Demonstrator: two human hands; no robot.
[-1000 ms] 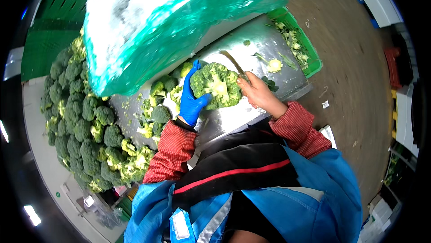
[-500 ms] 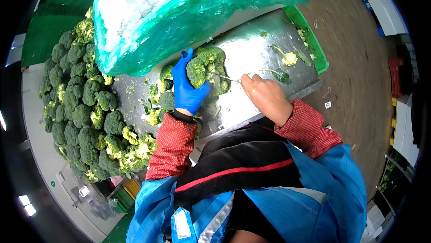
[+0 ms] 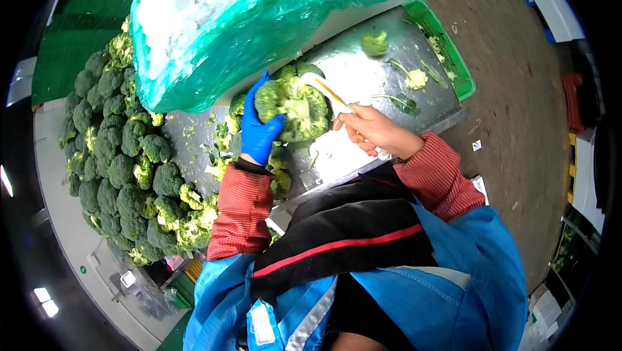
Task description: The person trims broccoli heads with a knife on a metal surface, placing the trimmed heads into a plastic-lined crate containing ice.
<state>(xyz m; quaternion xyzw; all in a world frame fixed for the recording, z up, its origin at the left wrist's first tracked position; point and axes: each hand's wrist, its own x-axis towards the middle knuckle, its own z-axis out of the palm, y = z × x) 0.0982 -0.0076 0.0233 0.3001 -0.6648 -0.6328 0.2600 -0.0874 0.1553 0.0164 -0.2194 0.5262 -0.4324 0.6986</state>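
My left hand (image 3: 259, 134), in a blue glove, is closed on the left side of a broccoli head (image 3: 299, 112) whose pale cut stems face up. My bare right hand (image 3: 376, 130) grips a knife (image 3: 332, 93); its blade, blurred by motion, reaches over the right upper side of that head. A blurred green broccoli piece (image 3: 374, 44) shows beyond the knife, above or on the metal work surface (image 3: 350, 69). Smaller florets (image 3: 223, 134) lie left of the gloved hand.
A big pile of broccoli (image 3: 123, 150) fills the left. Beyond my hands, green plastic film (image 3: 272, 33) wraps white ice (image 3: 175, 7). At the right end of the work surface stands a green crate (image 3: 461, 69) with trimmings. Leaves and stem scraps (image 3: 414, 79) lie nearby.
The broccoli head has turned so its cut stems face up. The knife has swung up and away across it. A blurred green piece now appears toward the far right of the surface.
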